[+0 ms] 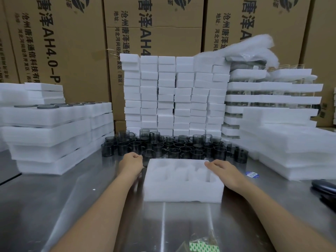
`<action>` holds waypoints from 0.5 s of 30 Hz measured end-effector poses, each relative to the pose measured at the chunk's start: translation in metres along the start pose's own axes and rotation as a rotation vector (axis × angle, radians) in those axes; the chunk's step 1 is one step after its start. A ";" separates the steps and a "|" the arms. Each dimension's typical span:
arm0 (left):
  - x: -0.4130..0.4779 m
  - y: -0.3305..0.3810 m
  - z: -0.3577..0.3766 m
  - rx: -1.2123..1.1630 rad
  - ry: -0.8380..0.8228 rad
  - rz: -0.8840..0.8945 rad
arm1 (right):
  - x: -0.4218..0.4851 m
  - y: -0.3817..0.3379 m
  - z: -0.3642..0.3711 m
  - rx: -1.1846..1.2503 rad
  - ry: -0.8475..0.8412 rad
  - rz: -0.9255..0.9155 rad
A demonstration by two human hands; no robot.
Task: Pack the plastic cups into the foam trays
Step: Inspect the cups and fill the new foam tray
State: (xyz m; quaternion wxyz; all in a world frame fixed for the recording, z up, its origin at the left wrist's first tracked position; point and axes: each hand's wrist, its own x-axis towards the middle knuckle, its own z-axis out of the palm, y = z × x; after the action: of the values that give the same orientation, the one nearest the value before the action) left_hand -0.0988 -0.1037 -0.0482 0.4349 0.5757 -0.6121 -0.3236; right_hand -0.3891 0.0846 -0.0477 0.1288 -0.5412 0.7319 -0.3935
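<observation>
Head view. Steel table point(72, 197), person's two forearms reaching in from the bottom edge.

Foam tray point(183, 190): white, lies flat on the table at centre, between the two hands. Round pockets in two rows; all that shows in them is bare white foam.

Plastic cups point(172, 148): smoky grey, see-through, with handles. They stand loose and crowded on the table just behind the tray; a few sit on top of others.

Left hand point(133, 160): at the tray's far left corner, fingers curled in, knuckles against one cup point(149, 158) at the front of the crowd. Cannot tell whether it grips that cup or only touches it.

Right hand point(225, 171): fingers straight, lying flat on the tray's far right corner. Holds nothing.

Left stack of trays point(45, 135): several layers; dark cup rims show in the pockets of the top layer.

Wall of foam blocks point(174, 95): upright columns behind the cups.

Right rear stack point(272, 91): foam layers with clear glassware between them, crumpled plastic wrap point(251, 50) on top.

Foam sheets point(291, 142): piled flat, near right.

Cardboard boxes point(72, 42): printed, along the back.

Small blue label point(251, 174) on the table, right of the tray
</observation>
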 end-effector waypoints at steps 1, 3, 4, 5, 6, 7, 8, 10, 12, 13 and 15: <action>0.000 0.001 -0.001 -0.054 0.012 -0.001 | 0.000 0.000 0.000 0.001 0.000 0.001; 0.000 0.006 -0.004 -0.151 0.038 0.048 | 0.000 -0.001 0.000 0.002 0.001 0.002; -0.003 0.010 -0.006 -0.210 0.050 0.101 | 0.000 -0.001 0.000 0.000 0.000 0.003; -0.007 0.017 -0.008 -0.288 0.056 0.168 | 0.000 -0.001 0.001 -0.001 0.000 0.003; -0.013 0.025 -0.010 -0.376 0.056 0.242 | 0.000 -0.001 0.001 -0.002 0.000 0.004; -0.021 0.034 -0.013 -0.454 0.056 0.318 | 0.000 -0.001 0.001 -0.002 0.001 0.004; -0.028 0.043 -0.015 -0.513 0.055 0.391 | 0.000 -0.001 0.000 -0.003 0.001 0.004; -0.041 0.058 -0.018 -0.611 0.052 0.496 | 0.000 -0.001 0.001 -0.005 0.001 0.005; -0.050 0.069 -0.019 -0.709 0.028 0.539 | 0.000 0.000 0.001 -0.010 -0.004 0.004; -0.054 0.072 -0.019 -0.748 0.012 0.553 | 0.001 -0.001 0.001 -0.009 -0.006 0.004; -0.058 0.075 -0.018 -0.780 -0.012 0.570 | 0.001 0.000 0.001 -0.007 -0.006 0.001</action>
State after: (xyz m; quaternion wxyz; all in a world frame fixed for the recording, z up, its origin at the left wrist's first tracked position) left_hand -0.1167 -0.0348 0.0169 0.6861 0.1770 -0.5812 -0.4002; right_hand -0.3886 0.0833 -0.0481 0.1294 -0.5424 0.7333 -0.3890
